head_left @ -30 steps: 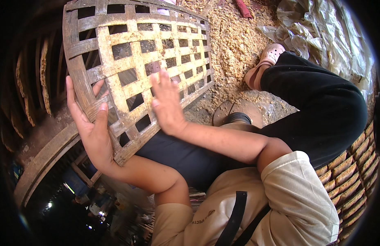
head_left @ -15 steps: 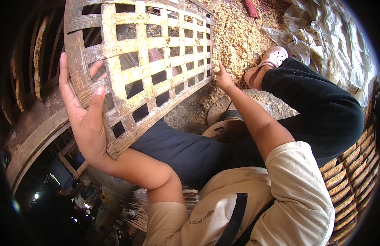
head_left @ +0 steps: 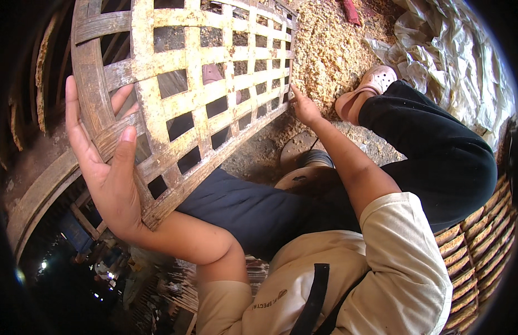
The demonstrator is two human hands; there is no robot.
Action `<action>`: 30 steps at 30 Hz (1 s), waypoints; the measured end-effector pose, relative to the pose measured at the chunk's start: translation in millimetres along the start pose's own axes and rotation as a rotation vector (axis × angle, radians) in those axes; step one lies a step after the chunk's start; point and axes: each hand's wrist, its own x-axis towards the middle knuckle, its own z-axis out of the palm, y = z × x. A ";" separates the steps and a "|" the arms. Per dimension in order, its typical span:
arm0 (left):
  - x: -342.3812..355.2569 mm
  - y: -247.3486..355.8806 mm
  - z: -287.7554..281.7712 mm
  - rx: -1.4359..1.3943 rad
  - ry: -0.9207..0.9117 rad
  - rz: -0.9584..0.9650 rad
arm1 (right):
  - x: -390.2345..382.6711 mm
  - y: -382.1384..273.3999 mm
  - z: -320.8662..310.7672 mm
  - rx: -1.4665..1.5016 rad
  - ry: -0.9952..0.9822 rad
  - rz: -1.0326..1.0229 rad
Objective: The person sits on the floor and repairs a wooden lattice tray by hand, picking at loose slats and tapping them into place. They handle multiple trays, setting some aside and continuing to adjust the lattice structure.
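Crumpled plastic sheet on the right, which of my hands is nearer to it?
Right. Your right hand is by the right edge of the slatted rack, left of the plastic sheet; your left hand holds the rack's opposite end, farther left.

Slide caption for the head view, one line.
Left hand holds a woven rack; right hand is at its right edge.

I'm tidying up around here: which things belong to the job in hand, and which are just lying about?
In use: woven slat panel; left hand holding it; right hand at its edge.

Seemingly just lying about: crumpled plastic sheeting; red strip; loose tan crumbs.
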 end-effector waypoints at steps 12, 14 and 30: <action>4.6 0.1 -6.8 0.080 -0.126 0.027 | -4.1 -27.9 -10.8 0.320 0.083 -0.164; 4.3 1.7 -7.6 0.078 -0.115 0.023 | -12.7 -41.0 -9.6 0.451 0.088 -0.066; 1.1 -11.0 -8.8 -0.054 -0.060 0.046 | -38.6 -69.5 -18.9 0.937 0.168 0.288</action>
